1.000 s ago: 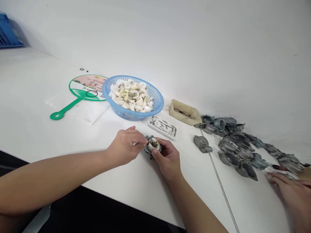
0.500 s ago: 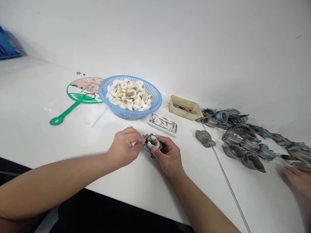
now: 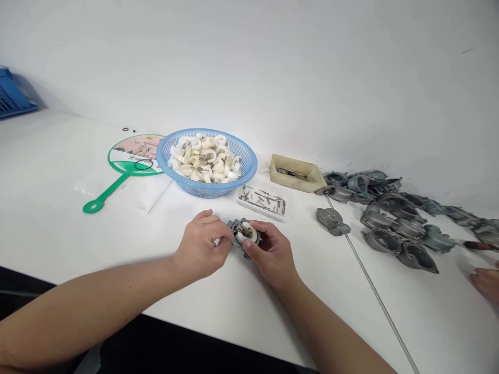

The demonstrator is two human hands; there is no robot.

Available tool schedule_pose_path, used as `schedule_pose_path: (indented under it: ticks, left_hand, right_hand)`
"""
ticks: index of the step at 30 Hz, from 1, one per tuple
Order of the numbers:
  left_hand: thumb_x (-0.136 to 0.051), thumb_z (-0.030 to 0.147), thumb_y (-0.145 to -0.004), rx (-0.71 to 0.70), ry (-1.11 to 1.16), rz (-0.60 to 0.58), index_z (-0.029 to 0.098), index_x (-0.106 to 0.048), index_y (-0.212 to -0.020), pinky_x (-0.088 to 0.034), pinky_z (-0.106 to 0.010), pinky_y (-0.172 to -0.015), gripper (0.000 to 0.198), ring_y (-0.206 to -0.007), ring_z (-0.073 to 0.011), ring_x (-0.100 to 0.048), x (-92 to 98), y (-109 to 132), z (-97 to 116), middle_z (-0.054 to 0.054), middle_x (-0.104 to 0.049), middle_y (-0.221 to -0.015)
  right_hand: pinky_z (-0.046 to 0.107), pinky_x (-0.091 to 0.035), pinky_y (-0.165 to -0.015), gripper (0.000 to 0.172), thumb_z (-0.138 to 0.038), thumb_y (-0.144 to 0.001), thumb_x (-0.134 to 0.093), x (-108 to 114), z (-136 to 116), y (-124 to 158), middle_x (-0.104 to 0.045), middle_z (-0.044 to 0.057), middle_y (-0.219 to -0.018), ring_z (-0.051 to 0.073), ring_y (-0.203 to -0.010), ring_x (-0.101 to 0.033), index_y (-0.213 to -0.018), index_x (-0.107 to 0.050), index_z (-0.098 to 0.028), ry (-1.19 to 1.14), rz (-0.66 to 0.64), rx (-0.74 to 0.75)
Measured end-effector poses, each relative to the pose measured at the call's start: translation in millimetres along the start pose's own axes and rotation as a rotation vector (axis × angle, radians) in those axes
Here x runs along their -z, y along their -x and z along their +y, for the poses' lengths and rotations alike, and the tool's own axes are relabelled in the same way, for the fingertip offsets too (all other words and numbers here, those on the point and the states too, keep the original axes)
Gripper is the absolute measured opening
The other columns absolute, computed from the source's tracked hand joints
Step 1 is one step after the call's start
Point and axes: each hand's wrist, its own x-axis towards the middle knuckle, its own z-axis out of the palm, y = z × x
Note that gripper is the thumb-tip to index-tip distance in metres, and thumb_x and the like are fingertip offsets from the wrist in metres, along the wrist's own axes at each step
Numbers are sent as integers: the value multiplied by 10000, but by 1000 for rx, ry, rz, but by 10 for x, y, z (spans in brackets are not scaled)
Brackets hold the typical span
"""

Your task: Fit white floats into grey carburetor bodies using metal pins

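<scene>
My right hand (image 3: 273, 254) grips a small grey metal carburetor body (image 3: 247, 254) over the table, its thumb at the front. A white horseshoe-shaped float (image 3: 252, 232) sits in the body, with brass parts showing inside its curve. My left hand (image 3: 205, 243) is at the left edge of the body, thumb and forefinger pinched together. Whatever is between those fingertips is hidden or too small to make out. Beyond the hands stand a blue basket (image 3: 206, 193) full of white floats with metal bits, and a white tray (image 3: 268, 212) of small metal pins.
A cream box (image 3: 298, 183) holds thin metal parts. Grey metal bowls (image 3: 384, 241) are heaped at the right, one bowl (image 3: 331, 221) apart. A green-handled fan (image 3: 111, 192) lies left. A co-worker's hand (image 3: 487, 283) is at the right edge, near a red-handled tool (image 3: 478, 245).
The view has shifted slightly. My hands keep nearly the same hold on the carburetor body, which looks slightly turned. The co-worker's hand has moved toward the right edge.
</scene>
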Motion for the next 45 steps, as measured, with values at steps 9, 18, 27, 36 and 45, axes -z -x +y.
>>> schedule_pose_path:
  ticks: [9, 18, 27, 36, 45]
  left_hand:
    - [-512, 70, -692, -8, -57, -2, 208, -578, -619, -403, -370, -930, 169, -487, -86, -472, -16, -2, 2, 58, -544, -546]
    - [-527, 73, -676, -58, -83, -3, 208, -568, -598, -418, -387, -917, 162, -489, -94, -512, -36, 4, 4, 51, -598, -555]
    - [-554, 56, -654, 162, 169, -104, 200, -624, -567, -472, -287, -633, 182, -550, -118, -552, -21, -57, 27, 21, -600, -585]
    - [-672, 162, -605, 512, 275, -312, 172, -609, -654, -425, -208, -483, 81, -575, -110, -529, 66, -199, -15, 19, -581, -682]
    - [-729, 165, -561, 537, 489, -469, 173, -657, -952, -517, -286, -678, 397, -857, -203, -613, 82, -307, -150, -70, -627, -1011]
  right_hand:
    - [270, -477, -514, 397, -358, -661, -749, 4, 8, 0, -612, 36, -875, 121, -607, -542, -976, -565, -201, 6, 0, 5]
    - [277, -481, -522, 392, -361, -668, -743, -3, -3, 7, -602, 49, -931, 142, -673, -557, -987, -577, -203, 39, 10, 26]
    - [291, -488, -539, 393, -377, -675, -735, 3, -27, 9, -612, 47, -918, 151, -680, -571, -985, -572, -199, 72, 5, 25]
    - [280, -492, -520, 448, -383, -651, -747, 30, -14, -16, -600, 64, -949, 156, -699, -572, -1010, -566, -186, 76, -10, -12]
    - [290, -500, -560, 453, -388, -638, -756, 35, -43, -43, -624, 55, -875, 160, -694, -584, -996, -578, -174, 40, -37, -14]
